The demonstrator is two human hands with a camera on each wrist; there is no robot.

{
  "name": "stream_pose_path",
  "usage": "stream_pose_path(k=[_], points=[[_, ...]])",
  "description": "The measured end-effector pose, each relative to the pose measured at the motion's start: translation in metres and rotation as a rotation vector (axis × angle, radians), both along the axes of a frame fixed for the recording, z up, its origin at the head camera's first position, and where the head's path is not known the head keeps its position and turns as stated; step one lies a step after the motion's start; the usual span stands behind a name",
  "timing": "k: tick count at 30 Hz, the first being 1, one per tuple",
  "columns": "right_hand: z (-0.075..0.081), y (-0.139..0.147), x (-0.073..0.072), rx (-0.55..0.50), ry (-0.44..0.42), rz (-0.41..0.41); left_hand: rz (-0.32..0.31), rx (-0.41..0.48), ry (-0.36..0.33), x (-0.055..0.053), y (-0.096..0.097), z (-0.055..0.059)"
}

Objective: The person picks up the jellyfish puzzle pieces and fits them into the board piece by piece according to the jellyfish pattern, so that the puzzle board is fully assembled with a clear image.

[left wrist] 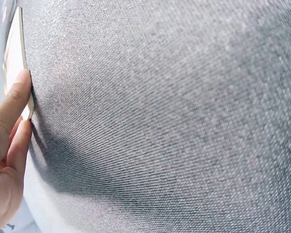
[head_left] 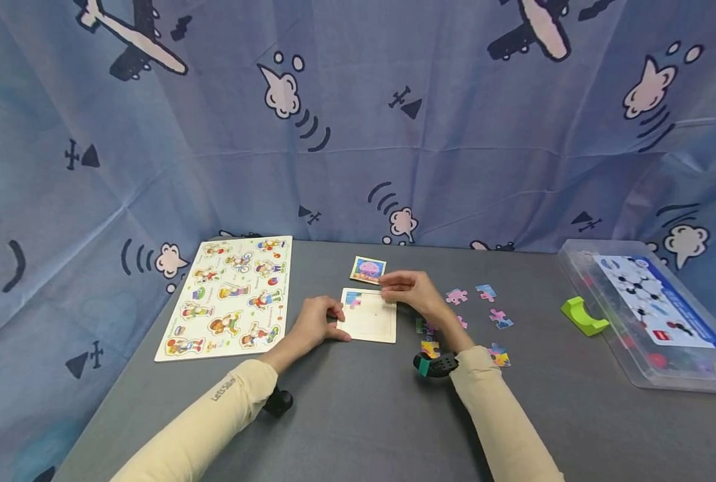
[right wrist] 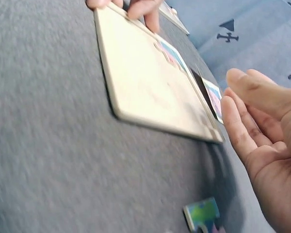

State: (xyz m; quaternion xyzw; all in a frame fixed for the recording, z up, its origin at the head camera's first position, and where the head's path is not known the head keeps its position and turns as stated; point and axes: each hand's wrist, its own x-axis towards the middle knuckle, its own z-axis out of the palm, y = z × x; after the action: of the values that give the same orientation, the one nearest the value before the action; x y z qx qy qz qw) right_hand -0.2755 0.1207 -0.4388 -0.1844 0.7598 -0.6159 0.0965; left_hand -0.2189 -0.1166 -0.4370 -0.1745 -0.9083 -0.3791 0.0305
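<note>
A small square wooden puzzle board (head_left: 371,327) lies on the grey table, with a blue-and-pink puzzle piece (head_left: 353,299) in its upper left corner. My left hand (head_left: 312,323) grips the board's left edge between thumb and fingers. Over the board's upper right corner is my right hand (head_left: 417,293), its fingers loosely extended; nothing shows between them in the right wrist view. Just behind the board sits a small picture square (head_left: 368,269) with a pink figure. Loose jigsaw pieces (head_left: 456,296) lie to the right, some partly hidden by the right forearm.
A large white board of children figures (head_left: 252,274) lies at the left. On the right are a lime-green arched block (head_left: 583,316) and a clear plastic box (head_left: 635,368) with coloured parts inside. A blue patterned curtain (head_left: 358,154) hangs behind the table.
</note>
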Motion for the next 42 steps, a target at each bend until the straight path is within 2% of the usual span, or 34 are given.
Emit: stream_pose_path(k=[11, 19, 26, 31, 39, 42], points=[[0.003, 0.026, 0.000, 0.027, 0.029, -0.054, -0.002, 0.010, 0.009, 0.002, -0.001, 0.001], [0.005, 0.048, 0.001, 0.035, 0.004, -0.094, 0.014, 0.007, -0.022, 0.002, -0.001, 0.001], [0.002, 0.073, 0.000, 0.056, 0.031, -0.128, -0.008, 0.006, 0.015, 0.003, -0.001, -0.001], [0.002, 0.089, 0.001, 0.044, 0.042, -0.128, -0.003, 0.011, 0.005, 0.002, -0.001, -0.002], [0.008, 0.118, -0.001, 0.241, 0.160, -0.092, -0.002, 0.017, 0.007, 0.001, -0.001, -0.003], [0.012, 0.127, -0.003, 0.292, 0.160, -0.070, -0.001, 0.025, 0.000, 0.001, -0.001, -0.001]])
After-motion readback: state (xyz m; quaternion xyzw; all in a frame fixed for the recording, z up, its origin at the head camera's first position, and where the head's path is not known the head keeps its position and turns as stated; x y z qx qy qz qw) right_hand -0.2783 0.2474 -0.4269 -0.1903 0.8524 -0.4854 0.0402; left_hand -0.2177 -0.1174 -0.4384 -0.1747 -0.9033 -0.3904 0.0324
